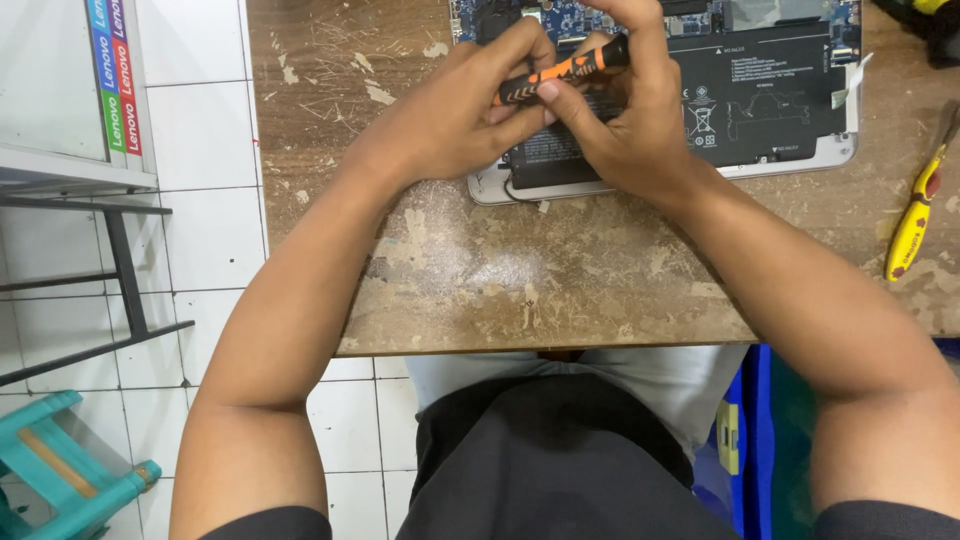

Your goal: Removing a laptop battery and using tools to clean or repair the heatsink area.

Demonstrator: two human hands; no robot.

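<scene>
An opened silver laptop (800,160) lies upside down at the far edge of the worn, scratched wooden table (560,290), its bottom cover already off, so that the flat black battery pack (770,95) and the blue circuit board (580,18) beyond it are laid bare. Both hands meet over the near left corner of the laptop. The left hand (455,110) has its grip closed around the orange-and-black handle of a small precision screwdriver (560,70), thumb and forefinger pinching it. The right hand (625,110) also closes on the same handle from the other side, fingers curled over its top end. The tip is hidden behind the fingers, so which screw or part it meets cannot be told. As a judgement, the opening is done and work inside the case is under way, the battery still seated. A yellow-handled tool (915,215) lies untouched near the right edge of the table.
</scene>
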